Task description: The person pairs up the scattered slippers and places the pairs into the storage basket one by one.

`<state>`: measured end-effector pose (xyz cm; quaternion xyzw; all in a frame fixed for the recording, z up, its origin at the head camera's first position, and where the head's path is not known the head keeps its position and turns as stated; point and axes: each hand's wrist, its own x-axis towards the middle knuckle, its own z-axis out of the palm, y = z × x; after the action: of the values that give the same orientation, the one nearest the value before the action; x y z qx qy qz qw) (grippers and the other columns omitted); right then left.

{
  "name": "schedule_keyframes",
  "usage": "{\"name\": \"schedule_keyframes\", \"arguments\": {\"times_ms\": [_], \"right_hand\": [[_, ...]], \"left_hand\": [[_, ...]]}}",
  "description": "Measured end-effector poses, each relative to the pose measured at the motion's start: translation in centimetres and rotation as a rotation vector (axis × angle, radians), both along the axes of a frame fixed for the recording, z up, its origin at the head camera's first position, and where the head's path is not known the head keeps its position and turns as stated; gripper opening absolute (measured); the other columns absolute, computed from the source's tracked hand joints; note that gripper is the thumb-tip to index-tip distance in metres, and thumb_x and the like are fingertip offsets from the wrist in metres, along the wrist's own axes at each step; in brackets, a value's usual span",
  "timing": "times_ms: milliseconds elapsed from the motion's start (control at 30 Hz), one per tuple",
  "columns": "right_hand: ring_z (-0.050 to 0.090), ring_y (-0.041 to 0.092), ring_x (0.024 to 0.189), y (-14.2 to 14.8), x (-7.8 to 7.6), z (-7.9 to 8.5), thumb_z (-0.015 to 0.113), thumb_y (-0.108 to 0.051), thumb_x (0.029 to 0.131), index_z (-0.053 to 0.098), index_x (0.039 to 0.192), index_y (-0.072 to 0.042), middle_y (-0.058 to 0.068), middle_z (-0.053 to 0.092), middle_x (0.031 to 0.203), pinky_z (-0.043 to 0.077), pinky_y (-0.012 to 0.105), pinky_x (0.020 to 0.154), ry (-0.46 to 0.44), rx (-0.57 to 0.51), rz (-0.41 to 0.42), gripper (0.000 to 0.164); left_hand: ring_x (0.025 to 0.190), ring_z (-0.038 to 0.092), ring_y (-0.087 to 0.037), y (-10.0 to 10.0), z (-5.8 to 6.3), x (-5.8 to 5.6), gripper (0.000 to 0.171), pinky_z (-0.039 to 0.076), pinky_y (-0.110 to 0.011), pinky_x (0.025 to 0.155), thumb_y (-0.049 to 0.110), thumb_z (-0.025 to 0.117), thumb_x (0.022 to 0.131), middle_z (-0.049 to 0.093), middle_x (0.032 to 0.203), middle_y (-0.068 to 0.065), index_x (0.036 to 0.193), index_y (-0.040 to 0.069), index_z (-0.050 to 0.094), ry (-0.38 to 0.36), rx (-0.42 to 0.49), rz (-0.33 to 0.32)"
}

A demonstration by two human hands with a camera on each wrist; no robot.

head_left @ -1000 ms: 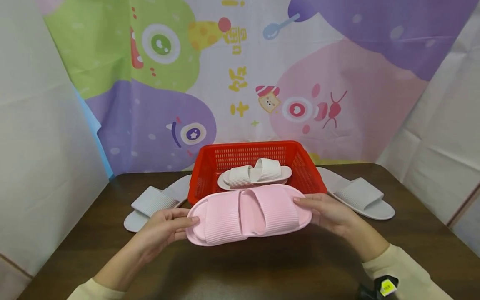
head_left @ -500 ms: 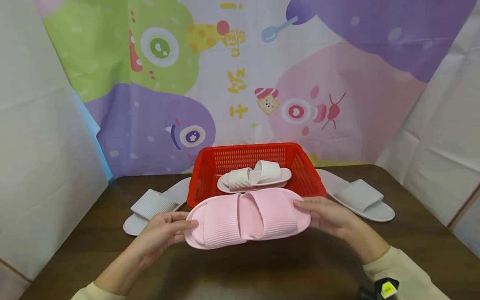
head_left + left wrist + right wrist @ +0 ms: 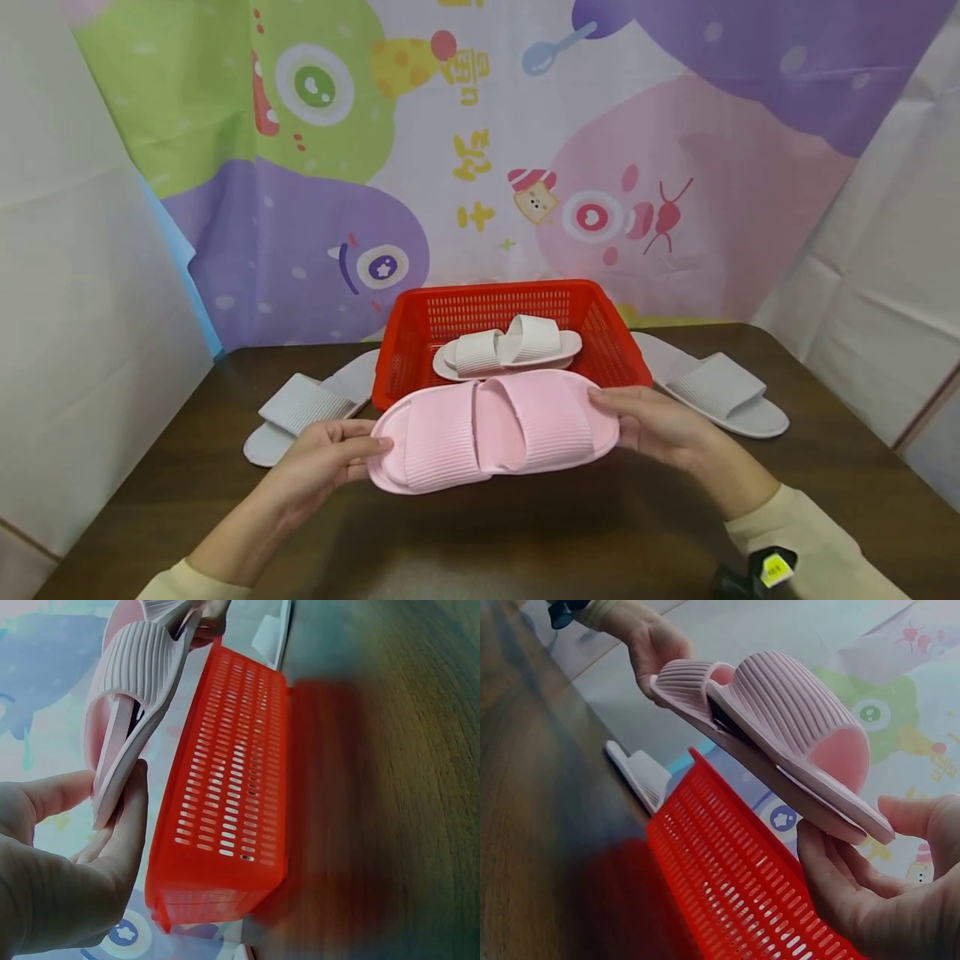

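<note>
Almost nothing had changed over the last second: a person's left hand [image 3: 318, 462] and right hand [image 3: 663, 427] stayed level, fingers narrowed to a pinch on opposite ends of a pair of pink slippers [image 3: 498, 427]. The pair was held above the brown surface [image 3: 480, 542], nearer the person than the red basket [image 3: 495, 288] containing white slippers [image 3: 536, 340], so the work seemed paused mid-hold.

A cartoon backdrop [image 3: 495, 158] (purple, green and pink creatures [image 3: 300, 233]) hangs behind the dark brown table [image 3: 480, 542], between white sheets [image 3: 67, 275].
</note>
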<state>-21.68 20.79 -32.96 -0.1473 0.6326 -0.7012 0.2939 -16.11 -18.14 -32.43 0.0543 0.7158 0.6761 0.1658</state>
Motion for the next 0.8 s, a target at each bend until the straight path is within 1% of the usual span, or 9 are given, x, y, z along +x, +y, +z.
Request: {"name": "schedule_keyframes", "arguments": {"times_ms": [300,433,567,667,733,800], "right_hand": [[0.067,0.010,0.092,0.3,-0.3,0.5,0.051,-0.023,0.098,0.069,0.105,-0.024,-0.008,0.070,0.101,0.056,0.025,0.085,0.014,0.003,-0.013,0.019],[0.068,0.009,0.089,0.4,-0.4,0.8,0.052,-0.023,0.098,0.071,0.102,-0.024,-0.008,0.070,0.098,0.057,0.024,0.084,0.012,0.022,-0.039,0.019],[0.069,0.009,0.090,0.8,-0.7,1.1,0.052,-0.023,0.098,0.070,0.101,-0.024,-0.008,0.070,0.099,0.056,0.024,0.086,0.035,0.050,-0.057,0.019],[0.069,0.009,0.094,1.1,-0.9,1.5,0.054,-0.026,0.097,0.068,0.106,-0.020,-0.008,0.070,0.101,0.056,0.026,0.087,0.056,0.096,-0.103,0.018],[0.070,0.010,0.097,1.5,-1.1,1.7,0.054,-0.028,0.097,0.063,0.118,-0.013,-0.007,0.070,0.104,0.056,0.028,0.088,0.065,0.140,-0.138,0.028],[0.070,0.011,0.100,1.9,-1.3,1.8,0.054,-0.030,0.097,0.053,0.131,-0.004,-0.006,0.070,0.107,0.056,0.029,0.089,0.073,0.172,-0.164,0.042]], "left_hand": [[0.086,0.069,-0.007,-0.1,0.1,-0.2,0.055,0.058,-0.026,0.081,0.015,0.062,0.092,0.069,0.096,0.005,0.131,-0.019,0.042,-0.009,0.002,0.005],[0.086,0.069,-0.007,-0.1,0.3,-0.3,0.053,0.058,-0.025,0.082,0.015,0.061,0.092,0.068,0.096,0.005,0.131,-0.018,0.043,-0.003,-0.003,0.024],[0.085,0.068,-0.007,-0.1,0.7,-0.4,0.053,0.058,-0.025,0.082,0.015,0.061,0.092,0.067,0.096,0.005,0.131,-0.017,0.044,-0.001,-0.012,0.042],[0.085,0.068,-0.007,-0.1,0.9,-0.6,0.055,0.058,-0.025,0.082,0.015,0.061,0.092,0.067,0.097,0.005,0.133,-0.017,0.042,-0.008,-0.008,0.053],[0.086,0.068,-0.006,-0.1,1.0,-0.7,0.056,0.057,-0.025,0.082,0.015,0.061,0.093,0.066,0.098,0.005,0.134,-0.017,0.040,-0.014,0.000,0.055],[0.086,0.068,-0.006,-0.1,1.1,-0.8,0.058,0.057,-0.025,0.082,0.015,0.061,0.093,0.066,0.099,0.005,0.136,-0.017,0.038,-0.018,0.010,0.052]]}}
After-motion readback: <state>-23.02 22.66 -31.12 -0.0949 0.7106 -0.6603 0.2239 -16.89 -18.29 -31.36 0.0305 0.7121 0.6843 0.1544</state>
